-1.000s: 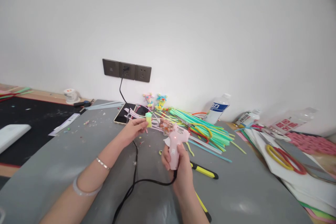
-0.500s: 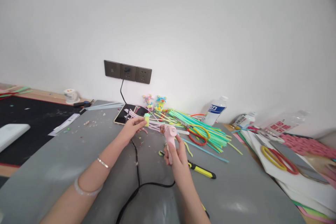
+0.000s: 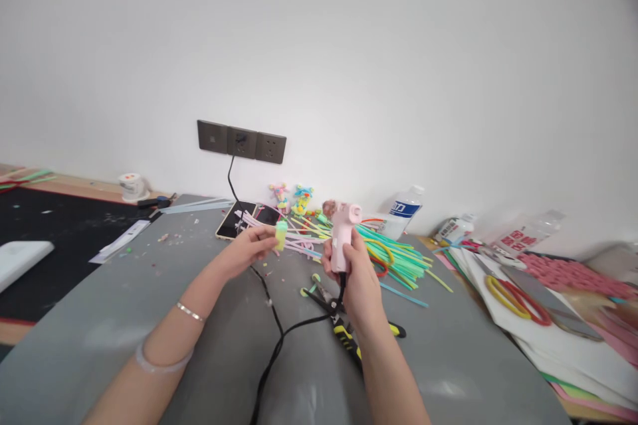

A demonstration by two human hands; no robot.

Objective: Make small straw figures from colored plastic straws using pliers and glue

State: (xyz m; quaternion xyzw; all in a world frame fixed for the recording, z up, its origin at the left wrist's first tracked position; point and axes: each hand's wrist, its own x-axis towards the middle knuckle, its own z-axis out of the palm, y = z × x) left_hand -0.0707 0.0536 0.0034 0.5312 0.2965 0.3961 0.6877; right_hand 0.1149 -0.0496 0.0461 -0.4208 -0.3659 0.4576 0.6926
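The left hand (image 3: pixel 248 249) pinched a yellow-green piece (image 3: pixel 280 238); the right hand (image 3: pixel 359 275) gripped a glue gun (image 3: pixel 341 239) whose cord (image 3: pixel 306 323), crossing six-o'clock pliers (image 3: pixel 347 344), risked snagging.

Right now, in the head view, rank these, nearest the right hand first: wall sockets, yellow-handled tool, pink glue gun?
1. Pink glue gun: in the right hand.
2. Yellow-handled tool: lying just below.
3. Wall sockets: beyond, up left.

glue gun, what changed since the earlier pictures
The right hand moved the pink glue gun up and rightward in view, away from the green-and-yellow piece, baring more of the black-and-yellow tool. Nothing was let go; the left hand still holds the piece.
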